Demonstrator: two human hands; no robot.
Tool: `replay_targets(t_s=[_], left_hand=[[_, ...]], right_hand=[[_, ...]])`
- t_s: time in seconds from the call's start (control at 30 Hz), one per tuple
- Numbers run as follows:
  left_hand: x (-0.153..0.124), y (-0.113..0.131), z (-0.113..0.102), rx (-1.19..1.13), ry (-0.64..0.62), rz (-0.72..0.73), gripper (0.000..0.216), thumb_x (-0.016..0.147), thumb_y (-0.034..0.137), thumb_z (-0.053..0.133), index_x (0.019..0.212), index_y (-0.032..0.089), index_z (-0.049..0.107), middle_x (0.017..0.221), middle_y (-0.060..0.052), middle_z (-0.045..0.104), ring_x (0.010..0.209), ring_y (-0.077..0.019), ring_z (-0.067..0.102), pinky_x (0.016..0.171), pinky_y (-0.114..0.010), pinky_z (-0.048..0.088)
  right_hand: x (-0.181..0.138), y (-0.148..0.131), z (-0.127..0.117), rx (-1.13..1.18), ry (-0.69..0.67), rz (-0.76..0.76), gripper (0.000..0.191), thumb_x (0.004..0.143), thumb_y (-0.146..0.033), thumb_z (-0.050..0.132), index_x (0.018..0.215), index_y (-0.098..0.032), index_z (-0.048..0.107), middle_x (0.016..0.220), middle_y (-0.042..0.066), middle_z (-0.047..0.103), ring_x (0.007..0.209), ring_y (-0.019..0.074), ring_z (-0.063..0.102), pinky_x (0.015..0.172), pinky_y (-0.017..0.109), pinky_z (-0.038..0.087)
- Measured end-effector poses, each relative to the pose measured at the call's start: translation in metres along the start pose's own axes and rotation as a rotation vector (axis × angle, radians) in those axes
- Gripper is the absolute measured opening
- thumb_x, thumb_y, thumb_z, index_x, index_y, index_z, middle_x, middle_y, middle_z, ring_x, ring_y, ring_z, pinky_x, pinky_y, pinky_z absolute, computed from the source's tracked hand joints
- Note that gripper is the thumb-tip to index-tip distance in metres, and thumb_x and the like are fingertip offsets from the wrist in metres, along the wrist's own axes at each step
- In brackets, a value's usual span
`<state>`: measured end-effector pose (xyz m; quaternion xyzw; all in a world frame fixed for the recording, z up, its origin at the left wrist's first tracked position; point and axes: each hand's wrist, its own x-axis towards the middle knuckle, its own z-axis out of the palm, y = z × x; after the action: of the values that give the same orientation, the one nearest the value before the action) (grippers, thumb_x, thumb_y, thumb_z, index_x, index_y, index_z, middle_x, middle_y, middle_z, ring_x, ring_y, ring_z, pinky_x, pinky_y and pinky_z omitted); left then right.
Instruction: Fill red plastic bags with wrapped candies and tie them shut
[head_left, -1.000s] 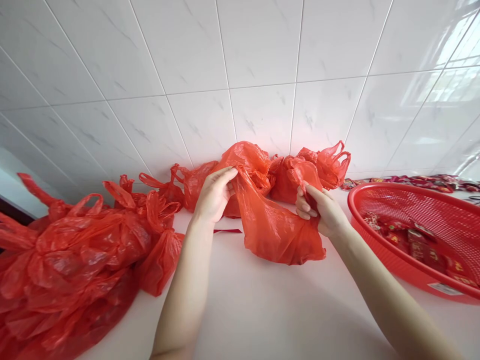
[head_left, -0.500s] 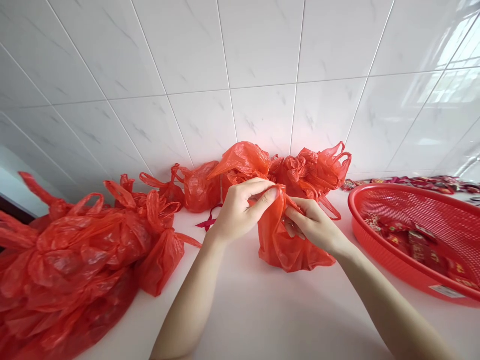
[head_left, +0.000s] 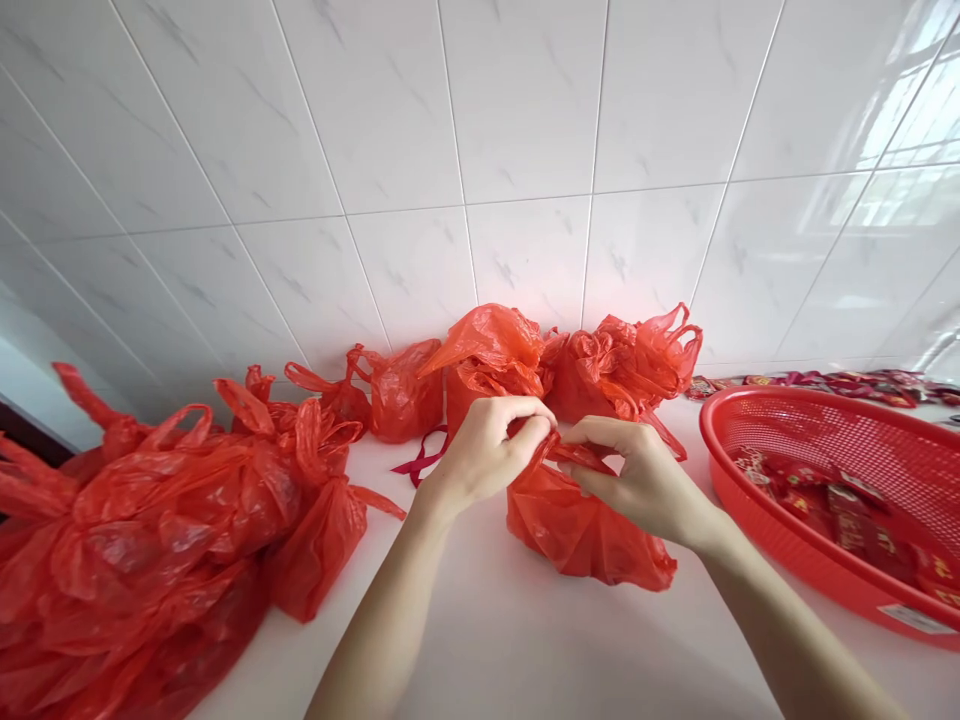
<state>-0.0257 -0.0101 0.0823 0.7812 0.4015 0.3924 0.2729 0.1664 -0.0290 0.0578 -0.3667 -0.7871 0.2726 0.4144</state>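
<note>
A red plastic bag (head_left: pixel 585 535) sits in front of me on the white tabletop (head_left: pixel 480 610), its top bunched between my hands. My left hand (head_left: pixel 499 445) pinches the gathered plastic at the bag's upper left. On the other side, my right hand (head_left: pixel 637 475) has thumb and fingers closed on a twisted part of the same bag. The fingertips of both hands are partly hidden by the plastic. What the bag contains cannot be made out.
A heap of red plastic bags (head_left: pixel 165 520) fills the left side. Several more bags (head_left: pixel 495 350) line the tiled wall (head_left: pixel 525 110). To the right stands a red mesh basket (head_left: pixel 750 510) holding red packets (head_left: pixel 847 515). A dark pink ribbon (head_left: pixel 424 460) lies behind my left wrist.
Both hands have come down slightly in view. The bag's raised top is now lower and more bunched, and my right hand has shifted its hold on the plastic.
</note>
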Motion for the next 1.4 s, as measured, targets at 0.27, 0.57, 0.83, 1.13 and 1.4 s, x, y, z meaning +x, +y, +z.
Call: replay_targets(t_s=[0.27,0.57,0.83,1.13,1.4], left_hand=[[0.004,0.001,-0.002,-0.348,-0.269,-0.131,0.039,0.092,0.036,0.047,0.062,0.019,0.064,0.069,-0.002,0.064,0.073,-0.0197,0.060,0.076,-0.032,0.048],[0.014,-0.010,0.005,-0.791,-0.232,-0.449,0.035,0.083,0.044,0.060,0.066,0.015,0.067,0.067,-0.003,0.063,0.061,-0.0133,0.055,0.062,-0.025,0.045],[0.016,-0.012,0.007,-1.006,-0.217,-0.456,0.031,0.079,0.044,0.069,0.070,0.014,0.072,0.067,-0.003,0.064,0.060,-0.0127,0.057,0.059,-0.024,0.045],[0.014,-0.013,-0.001,-0.576,-0.057,-0.231,0.027,0.086,0.040,0.065,0.094,0.018,0.079,0.097,-0.008,0.075,0.092,-0.0220,0.067,0.083,-0.033,0.051],[0.027,-0.050,-0.016,-0.440,0.162,-0.242,0.034,0.063,0.021,0.083,0.097,0.018,0.077,0.092,-0.005,0.076,0.093,-0.0197,0.068,0.096,-0.037,0.051]], right_hand=[[0.002,0.001,-0.005,0.071,0.042,-0.014,0.027,0.079,-0.005,0.058,0.095,-0.023,0.070,0.095,0.002,0.076,0.088,0.0198,0.072,0.079,0.032,0.058],[0.002,0.010,-0.002,-0.238,0.230,-0.274,0.026,0.083,-0.014,0.068,0.104,-0.025,0.057,0.104,0.005,0.069,0.093,0.0216,0.068,0.076,0.034,0.058],[0.005,0.010,-0.003,-0.525,0.372,-0.606,0.018,0.093,-0.009,0.059,0.105,-0.023,0.061,0.111,0.011,0.067,0.098,0.0232,0.068,0.078,0.037,0.055],[0.005,0.010,-0.013,-0.492,0.322,-0.582,0.013,0.093,-0.008,0.060,0.095,-0.021,0.063,0.103,0.009,0.071,0.091,0.0217,0.068,0.081,0.040,0.052],[-0.005,-0.002,-0.042,-0.303,0.002,-0.434,0.011,0.093,-0.011,0.057,0.088,-0.021,0.062,0.087,0.005,0.068,0.079,0.0177,0.064,0.068,0.030,0.053]])
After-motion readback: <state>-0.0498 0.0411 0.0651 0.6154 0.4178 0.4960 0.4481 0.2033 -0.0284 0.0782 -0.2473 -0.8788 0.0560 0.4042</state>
